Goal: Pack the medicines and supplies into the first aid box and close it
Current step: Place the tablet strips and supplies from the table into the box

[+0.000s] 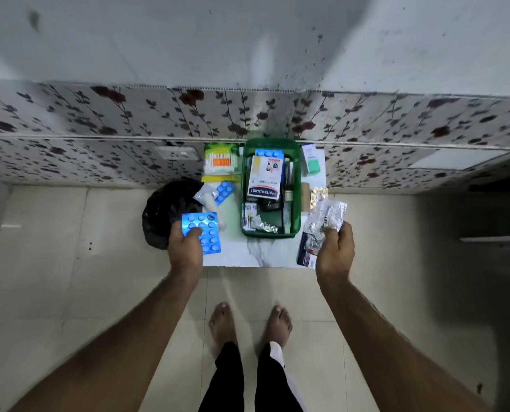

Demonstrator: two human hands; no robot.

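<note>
Your left hand grips a blue foil blister strip; your right hand pinches a crinkled silver strip. Between them the open green plastic box sits crowded, a black bag left.

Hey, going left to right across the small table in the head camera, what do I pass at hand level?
Black bag → left hand holding a blue blister pack → green box → right hand holding a silver foil strip.
</note>
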